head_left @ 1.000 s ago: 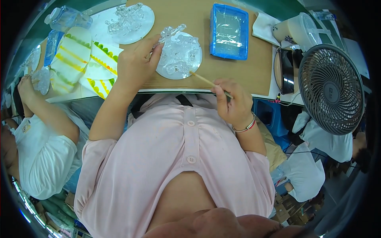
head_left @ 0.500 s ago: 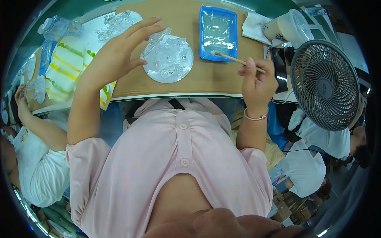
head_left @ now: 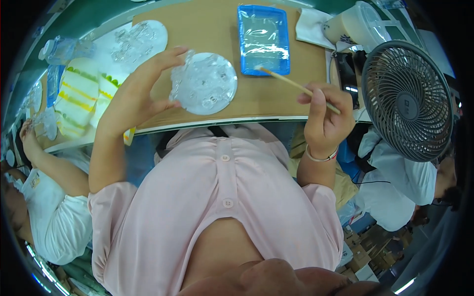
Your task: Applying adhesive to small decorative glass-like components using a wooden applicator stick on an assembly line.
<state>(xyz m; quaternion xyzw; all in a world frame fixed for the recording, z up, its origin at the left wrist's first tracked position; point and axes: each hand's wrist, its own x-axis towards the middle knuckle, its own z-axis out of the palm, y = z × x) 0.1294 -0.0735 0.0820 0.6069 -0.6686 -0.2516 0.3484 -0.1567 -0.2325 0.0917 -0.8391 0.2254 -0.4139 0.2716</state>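
Observation:
My left hand (head_left: pixel 140 86) curves around a clear plastic piece (head_left: pixel 176 85), which spans from its fingers to its thumb at the left rim of a round white disc (head_left: pixel 210 96). Motion blurs the piece, so its exact shape is unclear. Several small clear parts stand on the disc. Between the thumb and fingers of my right hand (head_left: pixel 328 111) is a thin wooden brush (head_left: pixel 291 84), slanting up to the left. Its tip is over the near edge of a shallow blue tray (head_left: pixel 240 47) that has shiny clear film or liquid inside.
Another disc with clear parts (head_left: pixel 140 42) lies at the far left, near a clear bottle (head_left: pixel 71 49) and a green-and-yellow patterned white packet (head_left: pixel 76 101). On the right are a lidded cup (head_left: pixel 348 27), white tissue (head_left: pixel 311 27) and a grey fan (head_left: pixel 407 103). Other people sit on both sides.
My left hand has drawn the clear piece left and nearer, turning it more upright along the disc's rim. The brush tip has shifted slightly left along the tray's near edge.

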